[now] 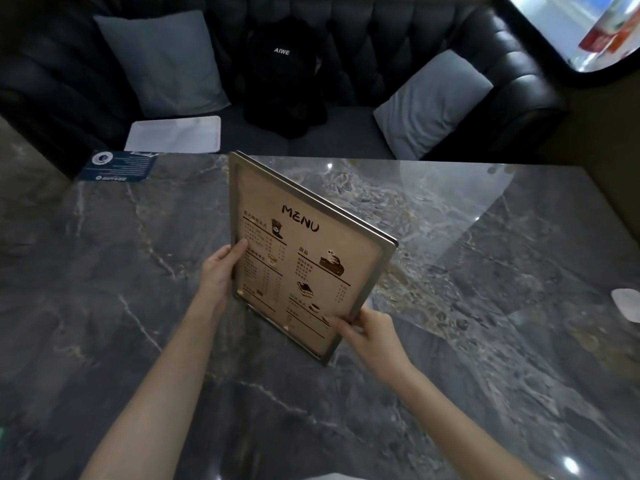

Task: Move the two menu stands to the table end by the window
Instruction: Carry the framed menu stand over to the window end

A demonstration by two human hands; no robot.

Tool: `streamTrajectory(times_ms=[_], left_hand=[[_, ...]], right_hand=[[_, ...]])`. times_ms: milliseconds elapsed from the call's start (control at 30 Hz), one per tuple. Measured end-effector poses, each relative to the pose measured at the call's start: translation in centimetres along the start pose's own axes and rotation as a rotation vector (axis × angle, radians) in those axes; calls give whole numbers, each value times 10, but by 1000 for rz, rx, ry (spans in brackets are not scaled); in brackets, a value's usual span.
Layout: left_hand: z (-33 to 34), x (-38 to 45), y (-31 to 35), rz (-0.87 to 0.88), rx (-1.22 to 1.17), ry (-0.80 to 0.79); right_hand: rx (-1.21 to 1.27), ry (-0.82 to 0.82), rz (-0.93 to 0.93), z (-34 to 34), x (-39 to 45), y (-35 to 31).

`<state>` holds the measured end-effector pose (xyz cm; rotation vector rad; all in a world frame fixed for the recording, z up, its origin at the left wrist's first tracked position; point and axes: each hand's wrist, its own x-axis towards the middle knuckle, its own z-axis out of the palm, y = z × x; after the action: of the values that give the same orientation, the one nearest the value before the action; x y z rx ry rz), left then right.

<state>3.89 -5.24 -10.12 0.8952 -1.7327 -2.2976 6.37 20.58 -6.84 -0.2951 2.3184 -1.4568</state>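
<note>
A metal-framed menu stand (311,244) with a beige "MENU" sheet is held tilted over the middle of the dark marble table (138,306). My left hand (221,271) grips its left edge, thumb on the sheet. At the frame's lower right corner my right hand (367,332) holds on. A second frame edge seems to lie right behind the first; I cannot tell if it is a separate stand. The window (568,26) shows at the top right.
A dark blue card (117,166) lies at the table's far left corner. A white object (627,303) sits at the right edge. Behind the table a black sofa holds two grey cushions (166,60), a black backpack (284,77) and a white tray (175,133).
</note>
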Motion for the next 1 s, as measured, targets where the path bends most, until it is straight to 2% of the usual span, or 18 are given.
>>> streamTrajectory(times_ms=[100,300,400,667,1000], left_hand=[[1,-2,3,-34,-22,-44],[9,-5,8,-150,-83,-16],[25,-11,12,-150,-87,-22],[90,-19,19,-165,-53,-108],[204,-40,21,-109,8,-212]], right_hand=[[16,-14,-6,-2,1,-1],[42,-13,-8,-12,3,0],[59,-8,17,-25,2,2],[89,63,68,-78,-11,7],[150,181,86,-174,-40,16]])
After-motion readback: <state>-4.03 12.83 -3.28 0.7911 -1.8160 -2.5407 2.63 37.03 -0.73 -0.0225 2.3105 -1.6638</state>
